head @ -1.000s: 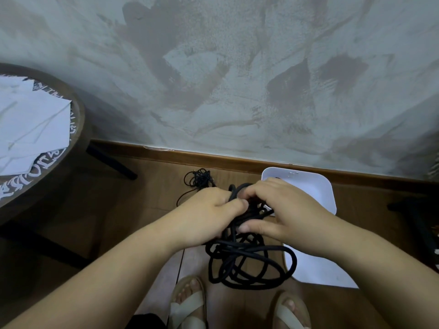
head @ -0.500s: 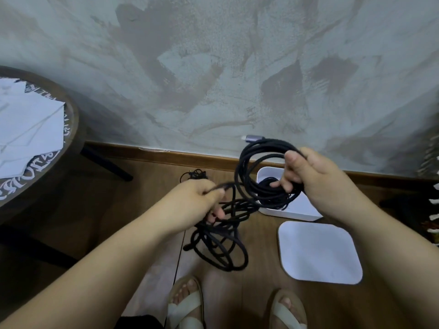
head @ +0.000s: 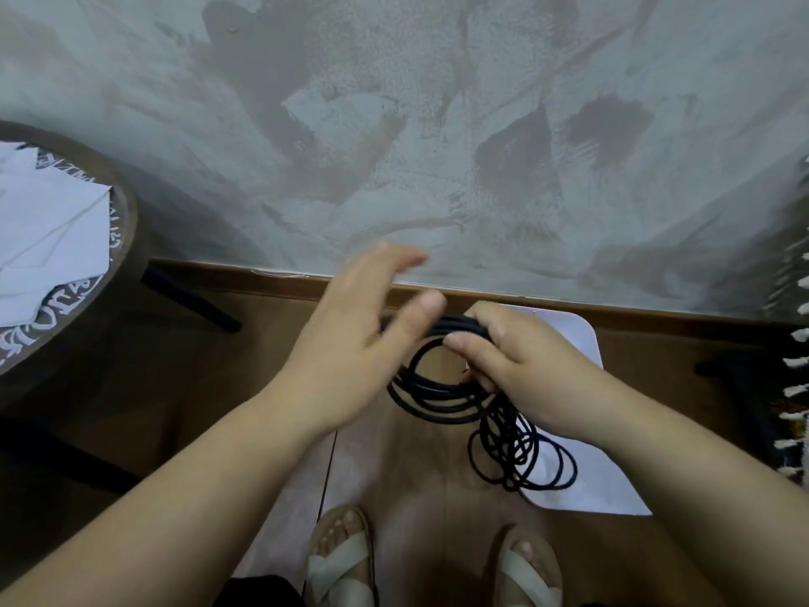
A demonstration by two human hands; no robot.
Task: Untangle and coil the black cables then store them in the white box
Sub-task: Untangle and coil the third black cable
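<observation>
My right hand grips a bundle of black cable in loose loops, held above the floor; more loops hang down below the hand. My left hand hovers just left of the bundle with fingers spread and blurred, thumb near the top of the loops, holding nothing. The white box lies on the floor behind my right hand, mostly hidden. A white lid lies flat on the floor under the hanging loops.
A round wooden table with white papers stands at the left. The grey wall and wooden skirting run close ahead. My sandalled feet are at the bottom. A fringed textile hangs at the right edge.
My left hand has let go of the cable and opened. My right hand has brought the bundle down and toward the middle, and the cable now hangs in more even loops.
</observation>
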